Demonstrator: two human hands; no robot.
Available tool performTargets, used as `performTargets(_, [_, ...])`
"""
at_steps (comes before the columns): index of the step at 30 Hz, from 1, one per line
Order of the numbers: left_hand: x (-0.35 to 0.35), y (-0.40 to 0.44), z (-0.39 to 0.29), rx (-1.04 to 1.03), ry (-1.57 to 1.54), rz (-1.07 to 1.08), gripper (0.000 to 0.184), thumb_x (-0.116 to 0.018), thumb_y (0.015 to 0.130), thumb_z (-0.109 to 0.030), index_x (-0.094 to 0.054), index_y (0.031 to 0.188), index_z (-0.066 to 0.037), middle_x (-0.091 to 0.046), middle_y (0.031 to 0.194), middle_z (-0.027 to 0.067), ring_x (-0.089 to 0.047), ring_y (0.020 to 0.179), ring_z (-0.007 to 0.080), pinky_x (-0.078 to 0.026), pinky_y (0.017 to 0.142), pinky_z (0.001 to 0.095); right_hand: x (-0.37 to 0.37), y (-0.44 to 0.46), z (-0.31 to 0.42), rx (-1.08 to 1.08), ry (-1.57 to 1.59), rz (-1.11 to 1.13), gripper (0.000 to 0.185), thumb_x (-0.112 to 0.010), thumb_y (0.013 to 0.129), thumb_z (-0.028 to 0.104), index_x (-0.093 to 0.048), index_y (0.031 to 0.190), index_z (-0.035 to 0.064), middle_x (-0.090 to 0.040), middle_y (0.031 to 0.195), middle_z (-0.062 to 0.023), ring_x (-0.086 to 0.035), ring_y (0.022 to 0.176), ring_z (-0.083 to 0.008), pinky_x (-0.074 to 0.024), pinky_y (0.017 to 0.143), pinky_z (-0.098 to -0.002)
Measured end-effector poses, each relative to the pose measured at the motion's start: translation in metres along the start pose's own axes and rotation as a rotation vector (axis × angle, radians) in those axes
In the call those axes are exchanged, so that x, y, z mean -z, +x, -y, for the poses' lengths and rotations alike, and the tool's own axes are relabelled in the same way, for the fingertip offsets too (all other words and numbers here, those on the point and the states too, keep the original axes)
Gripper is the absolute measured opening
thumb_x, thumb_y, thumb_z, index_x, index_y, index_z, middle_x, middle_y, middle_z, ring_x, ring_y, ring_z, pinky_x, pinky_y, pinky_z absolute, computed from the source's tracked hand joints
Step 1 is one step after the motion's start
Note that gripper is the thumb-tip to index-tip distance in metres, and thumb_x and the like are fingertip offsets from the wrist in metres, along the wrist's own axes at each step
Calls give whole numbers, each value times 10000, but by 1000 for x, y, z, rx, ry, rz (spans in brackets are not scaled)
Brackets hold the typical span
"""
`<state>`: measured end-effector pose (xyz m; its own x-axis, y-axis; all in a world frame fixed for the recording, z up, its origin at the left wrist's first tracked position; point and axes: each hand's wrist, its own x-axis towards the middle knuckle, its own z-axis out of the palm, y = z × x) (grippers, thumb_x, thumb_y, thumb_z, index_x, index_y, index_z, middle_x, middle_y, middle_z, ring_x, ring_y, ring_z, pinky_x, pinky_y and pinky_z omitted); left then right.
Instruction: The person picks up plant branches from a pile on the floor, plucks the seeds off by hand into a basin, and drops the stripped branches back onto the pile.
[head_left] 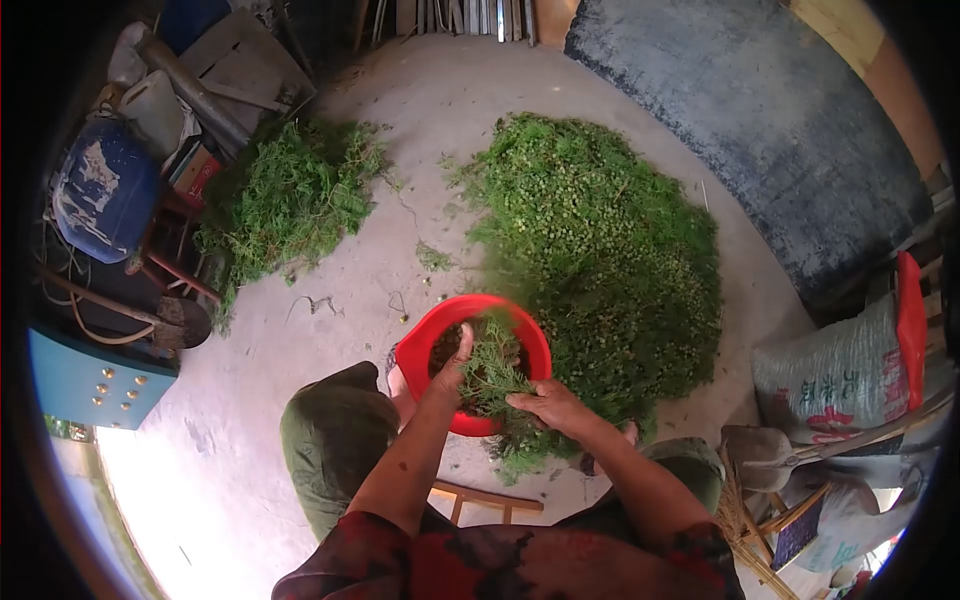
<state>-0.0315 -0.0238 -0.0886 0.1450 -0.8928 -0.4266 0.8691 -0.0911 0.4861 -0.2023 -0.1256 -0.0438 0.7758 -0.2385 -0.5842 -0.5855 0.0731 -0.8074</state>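
A feathery green sprig [490, 375] lies across the mouth of a red bucket [538, 340]. My right hand [550, 405] pinches its stem end at the bucket's near right rim. On the other side, my left hand [453, 372] is closed at the sprig's leafy part, thumb up and the other fingers mostly hidden. Inside the bucket is dark, small loose material that I cannot make out clearly. Right beside the bucket rises a large heap of green sprigs [600, 250] dotted with small round pale-green pods or cones.
A smaller pile of green branches [300, 190] lies at the left on the concrete floor [350, 270]. Beyond it are a blue container [105, 190] and a shovel [182, 322]. A dark board [750, 130] leans at the back right, with a full woven sack [835, 370] nearer.
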Motion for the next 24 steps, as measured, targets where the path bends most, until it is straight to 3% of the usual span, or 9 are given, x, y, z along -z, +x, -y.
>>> performTargets(1, [3,2,3,35,-129,197,845,-436,808,-709,-336,1387,-102,-512,1260,109,-523,1096,259,-475,862,478,-1,0,0,-39,59,29,359,-666,823,393,-593,835,42,-477,548,5,-443,449,-86,-329,422,-261])
performTargets(4, [-13,-6,6,-95,-183,162,910,-517,744,-715,-308,1394,-113,-459,1311,159,-544,1079,309,-486,884,481,-1,-6,10,-124,196,100,316,-677,825,380,-604,871,76,-448,554,41,-378,417,-55,-249,386,-232])
performTargets(7, [-17,-16,-1,-167,-76,172,854,-530,750,-699,-358,1353,-118,-477,1275,152,-551,1058,272,-527,781,431,-2,-11,18,-152,247,132,344,-686,807,402,-598,886,79,-469,557,37,-384,410,-58,-250,381,-228])
performTargets(10, [-11,-12,4,-102,-273,168,700,-515,830,-625,-450,1275,-88,-544,1146,108,-570,999,206,-501,830,394,-4,-14,21,-166,273,134,354,-690,800,402,-590,905,79,-482,562,32,-396,422,-59,-261,386,-229])
performTargets(13, [-16,3,-5,-43,396,-354,530,-594,883,-423,-469,1260,-72,-573,1104,78,-589,903,181,-489,800,321,-9,-9,9,-155,270,101,318,-680,818,372,-600,917,80,-473,560,34,-400,420,-61,-265,387,-230])
performTargets(16, [2,21,9,-409,483,-482,404,-629,879,-246,-515,1208,-41,-607,1058,60,-587,876,145,-480,764,286,-17,-4,-4,-131,211,19,265,-661,841,329,-608,875,72,-487,564,24,-422,434,-67,-299,401,-238])
performTargets(19, [19,41,22,-664,673,-589,363,-705,809,-348,-656,918,-5,-644,796,61,-564,687,116,-458,633,302,-25,2,-17,-44,48,-83,239,-642,858,293,-613,828,57,-501,572,16,-438,443,-76,-332,416,-251])
performTargets(22, [62,65,29,-560,877,-677,440,-702,796,-405,-657,908,18,-644,723,89,-595,689,151,-472,646,312,-26,2,-19,0,-52,-133,268,-633,854,295,-606,799,34,-514,578,-3,-467,462,-96,-364,438,-271])
performTargets(24, [76,80,28,-407,828,-836,459,-693,795,-423,-662,906,21,-640,684,102,-606,677,173,-479,652,309,-24,-2,-12,16,-13,-150,327,-633,837,328,-586,784,9,-529,582,-33,-505,489,-125,-394,467,-294])
